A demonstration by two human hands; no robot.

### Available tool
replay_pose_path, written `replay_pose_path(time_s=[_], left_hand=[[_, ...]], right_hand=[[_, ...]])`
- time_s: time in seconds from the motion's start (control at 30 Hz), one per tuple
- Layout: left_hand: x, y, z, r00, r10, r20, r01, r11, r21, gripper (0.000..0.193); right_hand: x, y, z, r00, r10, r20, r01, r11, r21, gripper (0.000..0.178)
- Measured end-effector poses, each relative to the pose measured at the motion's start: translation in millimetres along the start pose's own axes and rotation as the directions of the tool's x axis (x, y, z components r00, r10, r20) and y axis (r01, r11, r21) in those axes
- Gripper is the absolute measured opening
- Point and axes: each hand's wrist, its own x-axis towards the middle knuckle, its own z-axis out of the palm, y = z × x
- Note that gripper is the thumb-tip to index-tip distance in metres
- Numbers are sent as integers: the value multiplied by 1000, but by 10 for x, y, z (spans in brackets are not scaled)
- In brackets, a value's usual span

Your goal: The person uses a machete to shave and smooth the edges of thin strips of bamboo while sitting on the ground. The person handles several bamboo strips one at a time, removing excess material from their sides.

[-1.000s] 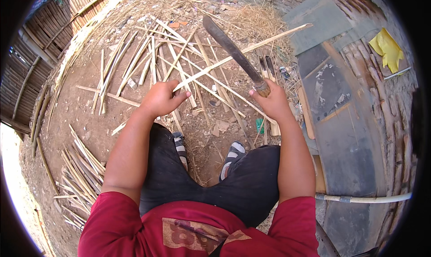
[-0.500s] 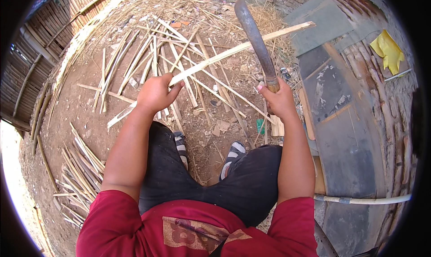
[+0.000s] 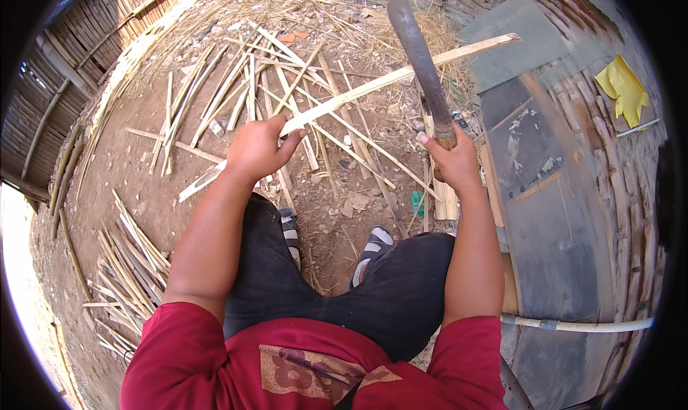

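My left hand [image 3: 261, 146] is closed around a long pale split strip of wood or bamboo [image 3: 351, 96], with the thumb along it. One end pokes out past my wrist at the lower left, and the other rises to the upper right. In my right hand [image 3: 453, 158] is the handle of a machete [image 3: 423, 59], my fingers wrapped round it. Its dark, slightly curved blade points up and away, crossing in front of the strip. Whether blade and strip touch, I cannot tell.
Loose split strips [image 3: 247, 88] lie criss-crossed on the dirt ahead, and a bundle of strips [image 3: 129, 274] sits at the left. To the right are dark flat panels [image 3: 552, 245], a white pipe [image 3: 602, 326] and a yellow sheet [image 3: 622, 91]. My sandalled feet rest between.
Both hands have shifted slightly to the right, carrying the strip and the machete along. The blade still crosses the strip, and both grips are unchanged.
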Motion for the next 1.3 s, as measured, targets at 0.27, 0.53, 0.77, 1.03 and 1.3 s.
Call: replay_pose_path(time_s=[0.27, 0.53, 0.77, 1.03, 1.3], left_hand=[[3, 7, -5, 1000, -3, -8, 3, 998, 62, 42], [13, 130, -50, 995, -78, 69, 76, 996, 42, 43], [2, 78, -68, 987, -66, 144, 66, 998, 6, 45], [25, 79, -8, 971, -82, 224, 89, 996, -22, 47], [18, 98, -80, 980, -79, 184, 89, 995, -46, 48]], right_hand=[[-14, 71, 262, 975, -191, 117, 206, 970, -127, 63], [-10, 35, 286, 982, -75, 176, 90, 993, -80, 68], [50, 22, 134, 983, -98, 158, 104, 994, -29, 68], [-115, -117, 459, 939, -283, 194, 316, 933, -170, 55], [-129, -190, 354, 827, -561, 31, 522, 748, -410, 43]])
